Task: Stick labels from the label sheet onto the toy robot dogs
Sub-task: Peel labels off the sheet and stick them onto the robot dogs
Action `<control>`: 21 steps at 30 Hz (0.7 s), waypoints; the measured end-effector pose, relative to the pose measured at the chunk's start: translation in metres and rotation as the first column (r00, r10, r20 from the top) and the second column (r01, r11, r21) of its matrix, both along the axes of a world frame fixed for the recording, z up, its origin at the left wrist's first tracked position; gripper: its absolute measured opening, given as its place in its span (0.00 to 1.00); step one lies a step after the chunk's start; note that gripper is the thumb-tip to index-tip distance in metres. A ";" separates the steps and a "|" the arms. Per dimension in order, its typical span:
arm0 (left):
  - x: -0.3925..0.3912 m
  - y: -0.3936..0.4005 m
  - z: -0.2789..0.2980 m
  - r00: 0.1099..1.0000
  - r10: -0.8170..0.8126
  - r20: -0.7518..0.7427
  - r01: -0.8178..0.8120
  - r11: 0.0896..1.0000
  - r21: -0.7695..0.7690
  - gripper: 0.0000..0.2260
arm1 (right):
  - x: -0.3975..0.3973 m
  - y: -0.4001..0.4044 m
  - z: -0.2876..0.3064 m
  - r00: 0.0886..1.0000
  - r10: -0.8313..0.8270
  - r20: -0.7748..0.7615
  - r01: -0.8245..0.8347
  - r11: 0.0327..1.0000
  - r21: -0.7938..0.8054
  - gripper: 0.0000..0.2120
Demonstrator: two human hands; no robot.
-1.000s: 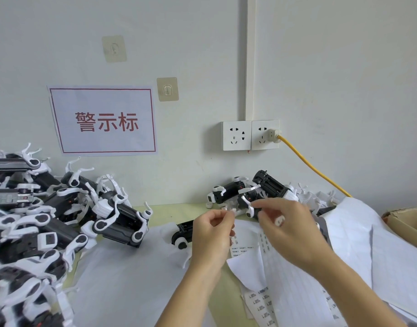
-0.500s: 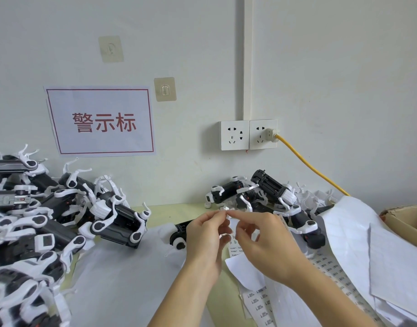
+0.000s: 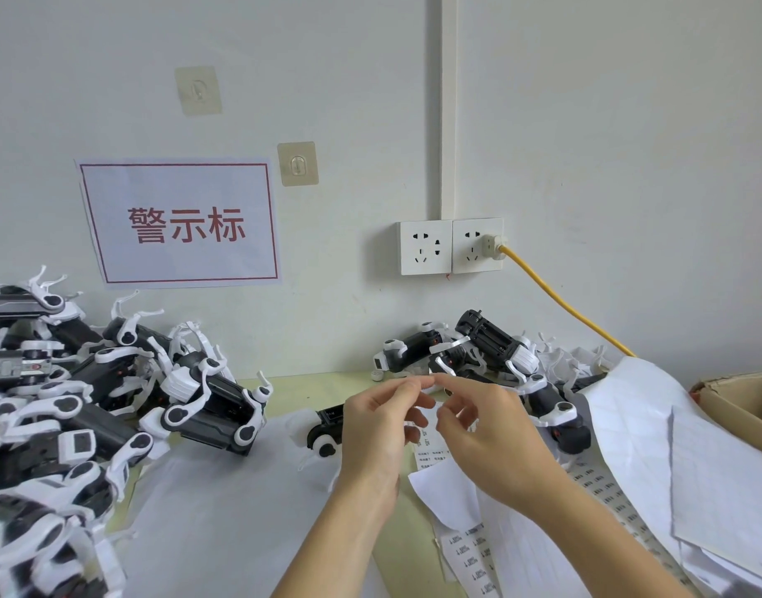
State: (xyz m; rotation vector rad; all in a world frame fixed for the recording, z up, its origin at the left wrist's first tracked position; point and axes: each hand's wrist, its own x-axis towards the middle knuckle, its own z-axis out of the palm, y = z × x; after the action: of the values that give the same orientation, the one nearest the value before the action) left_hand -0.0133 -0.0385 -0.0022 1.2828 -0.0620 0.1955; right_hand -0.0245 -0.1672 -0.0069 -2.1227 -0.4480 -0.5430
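Note:
My left hand (image 3: 377, 429) and my right hand (image 3: 487, 438) are raised above the table with their fingertips meeting. A tiny white label (image 3: 426, 377) is pinched between them; it is too small to make out in detail. Label sheets (image 3: 472, 554) with printed rows lie under my right forearm. A black-and-white toy robot dog (image 3: 325, 429) lies just behind my left hand, partly hidden. More toy robot dogs (image 3: 491, 351) are heaped by the wall beyond my hands.
A large pile of toy dogs (image 3: 90, 394) fills the left side. White backing sheets (image 3: 655, 433) cover the right, beside a cardboard box (image 3: 746, 403). A yellow cable (image 3: 560, 299) runs from the wall socket (image 3: 452, 246) down behind the sheets.
My right hand has pulled back from the toy dogs by the wall and come to my left hand's fingertips. The view has shifted slightly.

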 end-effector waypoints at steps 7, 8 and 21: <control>0.005 0.019 -0.001 0.846 0.362 0.391 -0.500 0.793 0.349 0.13 | 0.005 -0.005 0.000 0.972 -0.100 -0.211 0.131 0.981 0.140 0.10; 0.006 0.023 -0.004 0.816 0.380 0.435 -0.565 0.684 0.462 0.14 | 0.005 -0.006 0.001 0.967 -0.093 -0.239 0.132 0.979 0.153 0.09; 0.010 0.036 -0.021 0.882 0.349 0.316 -0.297 -0.108 0.949 0.24 | 0.007 -0.005 0.000 0.940 -0.023 -0.339 0.097 0.974 0.205 0.02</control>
State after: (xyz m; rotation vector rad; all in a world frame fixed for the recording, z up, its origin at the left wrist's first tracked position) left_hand -0.0036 -0.0026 -0.0228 2.8781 0.2255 0.6604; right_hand -0.0179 -0.1726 -0.0070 -1.9685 -0.1230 -0.2420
